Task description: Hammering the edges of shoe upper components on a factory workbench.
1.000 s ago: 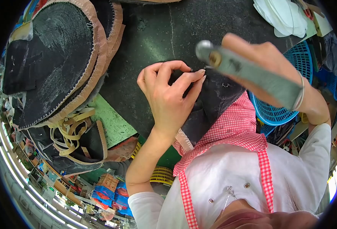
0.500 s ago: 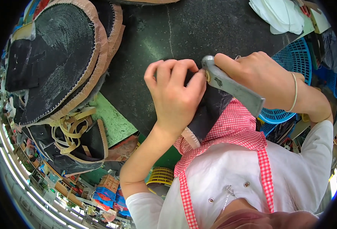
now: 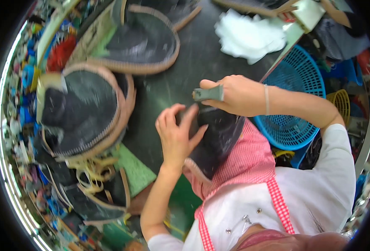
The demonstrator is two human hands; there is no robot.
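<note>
My right hand (image 3: 241, 97) is closed round a metal hammer (image 3: 208, 93), whose grey head sticks out at the thumb side above the table. Under it lies a black leather-like piece (image 3: 218, 144) with a tan zigzag-stitched edge, partly on the table and partly over my red checked apron (image 3: 252, 157). At the left end of that piece is my left hand (image 3: 176, 136), open with thumb and fingers spread. Its index finger is blurred, and I cannot tell whether the fingertips touch the piece.
Similar black pieces (image 3: 84, 113) are stacked at the left, with another (image 3: 147, 42) behind. Tan straps (image 3: 95, 173) lie near a green board (image 3: 134, 167). White sheets (image 3: 250, 35) sit far right, above a blue basket (image 3: 296, 121). Another person's arm (image 3: 335, 14) shows at the upper right.
My left hand's bunched fingers have spread apart. My right hand and the hammer have shifted left and turned, the hammer head now pointing left. The whole view has also shifted.
</note>
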